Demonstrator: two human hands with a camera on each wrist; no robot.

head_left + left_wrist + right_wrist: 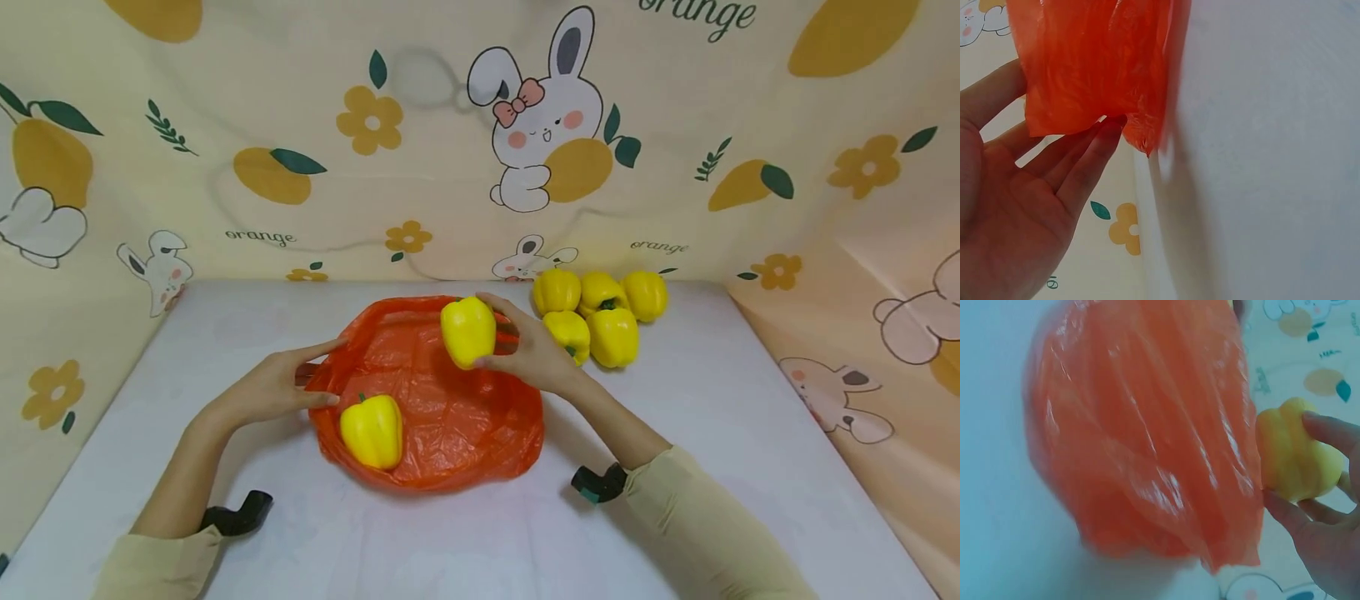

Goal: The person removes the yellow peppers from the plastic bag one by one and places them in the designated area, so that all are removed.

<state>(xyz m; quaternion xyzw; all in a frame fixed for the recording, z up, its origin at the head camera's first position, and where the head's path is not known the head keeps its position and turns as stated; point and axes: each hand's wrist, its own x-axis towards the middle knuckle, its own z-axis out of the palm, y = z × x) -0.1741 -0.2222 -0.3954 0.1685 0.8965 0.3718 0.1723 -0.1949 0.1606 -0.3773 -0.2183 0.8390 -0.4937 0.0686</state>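
Note:
A yellow bell pepper (468, 333) is in my right hand (536, 350), above the far right part of an orange-red plastic bag (427, 417). My right fingers and thumb grip it from its right side, as the right wrist view also shows. Inside the bag's spread mouth, at the near left, lies another yellow pepper (372, 432). With fingers spread, my left hand (273, 387) touches the bag's left rim. In the left wrist view the bag's film hides the thumb tip and covers some fingertips.
A group of several yellow bell peppers (613, 337) sits on the white table (712, 433) at the far right, just beyond my right hand. A printed cloth (435, 217) hangs along the back and both sides. Black bent pieces (243, 512) stick out by both forearms.

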